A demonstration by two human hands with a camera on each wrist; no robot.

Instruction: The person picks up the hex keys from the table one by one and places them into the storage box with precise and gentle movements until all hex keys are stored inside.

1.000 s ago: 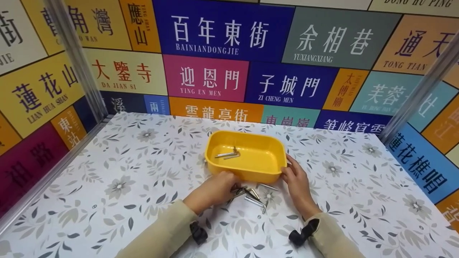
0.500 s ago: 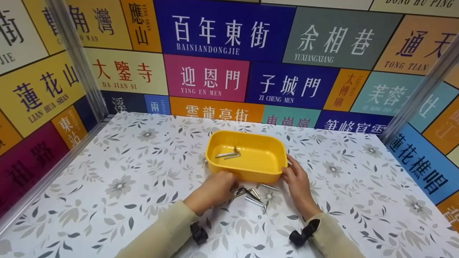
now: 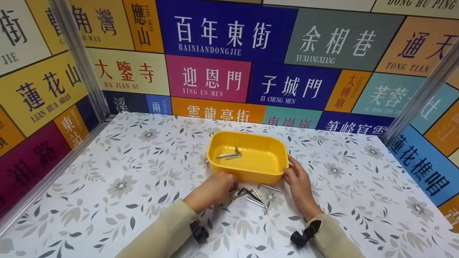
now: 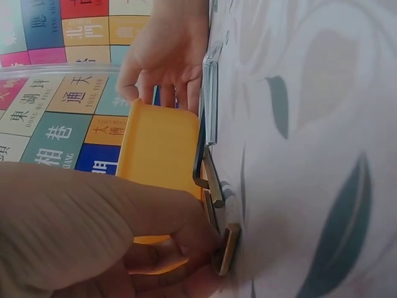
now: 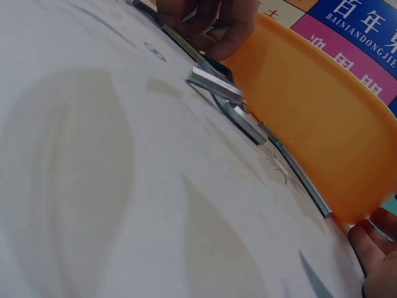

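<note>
A yellow plastic box stands on the table, with several L-shaped hex keys lying inside at its left. My left hand is low at the box's front left, thumb and fingers pinching a hex key; the fingertips are partly hidden in the head view. More metal and black hex keys lie loosely heaped just right of that hand. At the box's right end, my right hand holds the corner, thumb at the front and fingers along the side wall. Its fingertips show low against the box.
A white cloth with grey leaves and flowers covers the table. Colourful sign-patterned panels rise behind and at both sides, with clear corner strips. Black straps are around both sleeve cuffs.
The view shifts very slightly. Both hands, the box and the keys otherwise stay nearly where they were, with only a small movement of the key at my left fingers.
</note>
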